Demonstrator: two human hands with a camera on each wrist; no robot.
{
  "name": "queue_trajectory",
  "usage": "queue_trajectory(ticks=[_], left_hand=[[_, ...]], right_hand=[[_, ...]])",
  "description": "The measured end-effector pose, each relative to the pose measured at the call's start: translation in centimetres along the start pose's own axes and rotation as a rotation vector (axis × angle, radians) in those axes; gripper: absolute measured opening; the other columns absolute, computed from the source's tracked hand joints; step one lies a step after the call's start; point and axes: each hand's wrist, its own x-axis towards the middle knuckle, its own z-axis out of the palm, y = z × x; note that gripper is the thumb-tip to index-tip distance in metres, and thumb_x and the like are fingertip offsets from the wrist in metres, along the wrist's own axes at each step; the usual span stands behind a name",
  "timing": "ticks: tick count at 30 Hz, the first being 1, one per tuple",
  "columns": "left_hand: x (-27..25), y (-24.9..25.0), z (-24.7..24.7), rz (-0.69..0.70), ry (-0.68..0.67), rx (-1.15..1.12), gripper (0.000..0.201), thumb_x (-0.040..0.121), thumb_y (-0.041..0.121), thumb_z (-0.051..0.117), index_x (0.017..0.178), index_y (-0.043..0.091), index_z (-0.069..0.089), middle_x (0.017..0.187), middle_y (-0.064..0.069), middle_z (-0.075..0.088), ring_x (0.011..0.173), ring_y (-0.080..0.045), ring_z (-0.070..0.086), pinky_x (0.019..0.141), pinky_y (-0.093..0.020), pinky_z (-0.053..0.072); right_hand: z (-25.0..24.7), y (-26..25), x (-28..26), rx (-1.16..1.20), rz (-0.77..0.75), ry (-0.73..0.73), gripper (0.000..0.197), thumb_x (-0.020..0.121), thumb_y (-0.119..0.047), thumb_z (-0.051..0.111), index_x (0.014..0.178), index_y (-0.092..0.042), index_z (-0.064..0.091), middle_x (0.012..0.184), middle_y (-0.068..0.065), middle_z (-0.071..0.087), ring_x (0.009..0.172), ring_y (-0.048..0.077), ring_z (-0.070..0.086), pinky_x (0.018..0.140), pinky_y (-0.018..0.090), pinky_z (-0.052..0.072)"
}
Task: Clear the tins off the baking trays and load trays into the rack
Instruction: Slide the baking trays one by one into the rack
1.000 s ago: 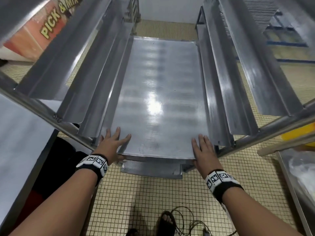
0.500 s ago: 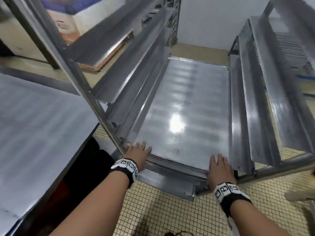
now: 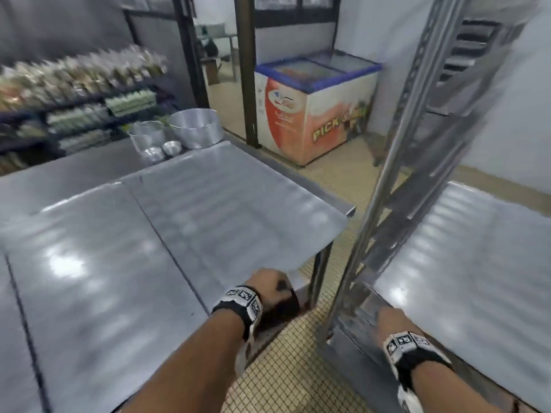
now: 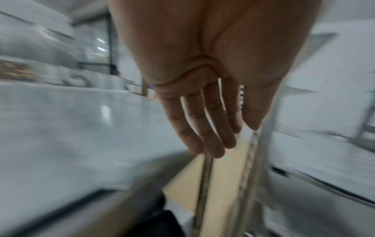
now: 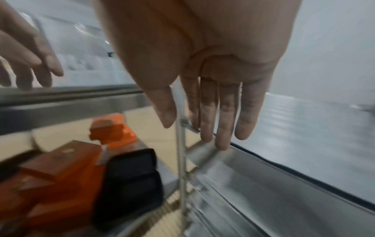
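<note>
Both hands are empty, with fingers extended and loosely spread. Left hand, at lower centre of the head view, hangs over the near right corner of the steel table; its wrist view shows straight fingers holding nothing. Right hand, at lower right, sits at the near left corner of the tray in the rack; its wrist view shows straight fingers just above the tray edge, and contact cannot be confirmed owing to blur. That tray lies flat on the rack rails at the right of the frame, beside the upright post. Between table and rack, yellow tiled floor is visible. Orange and black items under the table, seen in the right wrist view, are too blurred to identify. At the far end of the table, upper left of centre, stand two large metal bowls and two small ones. Beyond them, at upper centre, stands a chest freezer, and stocked shelves fill the upper left.
</note>
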Motion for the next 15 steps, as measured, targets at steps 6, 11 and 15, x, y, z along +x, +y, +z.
queue_trajectory(ticks=[6, 11, 15], left_hand=[[-10.4, -14.3, -5.4, -0.321, 0.199, -0.088, 0.025, 0.089, 0.024, 0.068, 0.112, 0.015, 0.072, 0.110, -0.005, 0.073, 0.104, -0.020, 0.066, 0.087, -0.021, 0.047], [-20.4, -24.0, -6.0, -0.660, 0.413, -0.173, 0.030, 0.088, 0.029, 0.065, 0.116, 0.018, 0.067, 0.116, -0.002, 0.069, 0.110, -0.022, 0.063, 0.093, -0.027, 0.050], [-27.2, -30.0, -3.8, -0.888, 0.457, -0.157, 0.042, 0.090, 0.034, 0.060, 0.130, 0.022, 0.055, 0.133, -0.004, 0.057, 0.123, -0.024, 0.053, 0.101, -0.032, 0.045]], right_hand=[[0.4, -18.1, -2.8, 0.017, -0.293, 0.062, 0.027, 0.089, -0.038, 0.060, 0.108, -0.021, 0.069, 0.114, 0.002, 0.068, 0.104, 0.022, 0.066, 0.089, 0.031, 0.053], [2.7, -29.3, -5.9, 0.016, -0.502, 0.033, 0.029, 0.087, -0.036, 0.061, 0.110, -0.020, 0.068, 0.117, 0.005, 0.069, 0.111, 0.023, 0.064, 0.090, 0.027, 0.050], [5.6, -34.8, -7.7, -0.032, -0.573, -0.033, 0.043, 0.084, -0.040, 0.058, 0.122, -0.018, 0.062, 0.125, 0.005, 0.065, 0.119, 0.022, 0.059, 0.097, 0.027, 0.047]])
